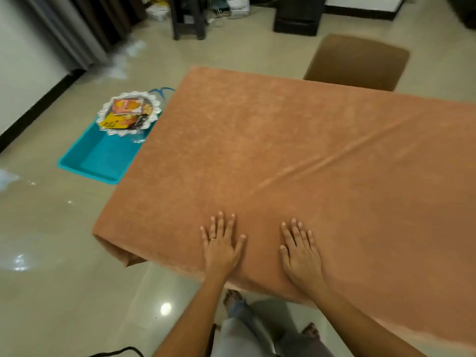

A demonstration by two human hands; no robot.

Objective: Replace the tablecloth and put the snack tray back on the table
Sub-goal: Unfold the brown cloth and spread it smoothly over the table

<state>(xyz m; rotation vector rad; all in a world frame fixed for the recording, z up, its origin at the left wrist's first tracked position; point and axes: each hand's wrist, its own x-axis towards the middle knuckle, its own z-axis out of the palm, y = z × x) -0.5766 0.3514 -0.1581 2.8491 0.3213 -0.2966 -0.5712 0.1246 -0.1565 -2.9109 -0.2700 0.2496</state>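
An orange-brown tablecloth (296, 155) covers the whole table, with a long diagonal crease running from its middle toward the right. My left hand (221, 243) and my right hand (300, 249) lie flat on the cloth near the front edge, palms down, fingers spread, holding nothing. A silver snack tray (128, 113) with several snack packets rests on the far end of a turquoise bin (100, 155) on the floor, left of the table.
A brown chair (358, 60) stands beyond the table's far right side. A dark stool (189, 16) and a black box (298, 15) stand by the far wall. Curtains hang at the upper left. My legs and feet show below the table's front edge.
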